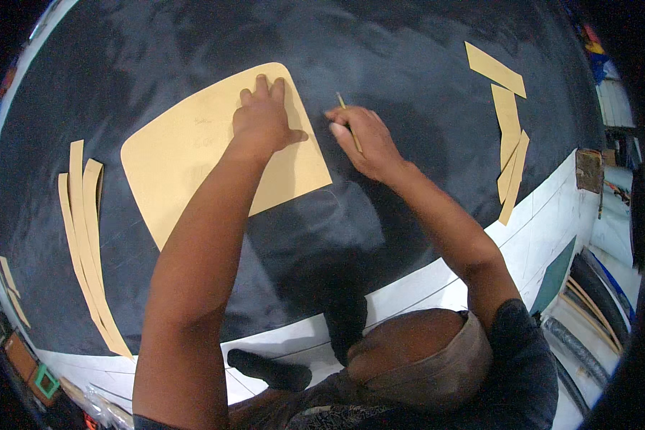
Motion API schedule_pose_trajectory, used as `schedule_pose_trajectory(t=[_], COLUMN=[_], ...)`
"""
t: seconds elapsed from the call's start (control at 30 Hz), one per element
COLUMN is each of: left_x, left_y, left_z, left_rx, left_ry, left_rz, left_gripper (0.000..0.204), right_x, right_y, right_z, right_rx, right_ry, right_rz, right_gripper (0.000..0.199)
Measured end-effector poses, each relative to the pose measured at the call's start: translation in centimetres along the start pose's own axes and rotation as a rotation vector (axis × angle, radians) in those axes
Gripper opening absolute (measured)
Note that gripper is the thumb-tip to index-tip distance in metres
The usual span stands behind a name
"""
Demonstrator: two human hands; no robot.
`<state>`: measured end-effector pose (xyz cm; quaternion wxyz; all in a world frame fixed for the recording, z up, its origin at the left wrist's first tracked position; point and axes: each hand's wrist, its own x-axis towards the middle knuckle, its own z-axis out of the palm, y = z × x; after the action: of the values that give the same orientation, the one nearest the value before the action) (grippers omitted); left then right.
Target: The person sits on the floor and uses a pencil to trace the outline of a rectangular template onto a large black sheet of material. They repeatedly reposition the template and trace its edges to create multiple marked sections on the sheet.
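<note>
left hand (261, 118) lies flat, fingers spread, on the tan panel (183, 161). right hand (369, 142), apart, is closed around a slender stick (341, 100) above black sheeting (408, 64).

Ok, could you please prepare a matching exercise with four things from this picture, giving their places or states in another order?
1. Long narrow strips
2. Right hand
3. Broad sheet
4. Left hand

A. Spread on the large tan template
B. Dark, beneath the template
C. Left of the template
D. Gripping a thin stick

Pairs: 1-C; 2-D; 3-B; 4-A
</note>
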<state>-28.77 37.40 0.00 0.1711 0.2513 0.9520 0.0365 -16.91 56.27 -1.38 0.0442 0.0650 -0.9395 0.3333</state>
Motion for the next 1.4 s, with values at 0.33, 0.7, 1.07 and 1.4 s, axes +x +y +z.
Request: schedule_pose_trajectory(t=[0.33,0.7,1.07,1.4], left_x=[-1.2,-9.1,-21.6,-20.4], left_y=[0.6,-6.0,-26.5,-26.2], left_z=[-0.4,3.5,1.3,0.9], left_rx=[-0.057,-0.139,-0.038,-0.151], left_ry=[-0.04,0.243,0.055,-0.084], left_rz=[-0.057,-0.004,-0.025,-0.073], left_gripper=[0.113,0.084,0.088,0.096], right_x=[4.5,5.2,5.8,6.5], right_y=[0.7,-2.2,-5.3,-7.0], right_z=[1.1,0.7,0.4,0.8], right_rx=[-0.201,-0.337,-0.439,-0.438], right_ry=[-0.389,-0.457,-0.523,-0.443], right_rz=[-0.257,-0.101,-0.038,-0.068], right_gripper=[0.077,0.084,0.086,0.057])
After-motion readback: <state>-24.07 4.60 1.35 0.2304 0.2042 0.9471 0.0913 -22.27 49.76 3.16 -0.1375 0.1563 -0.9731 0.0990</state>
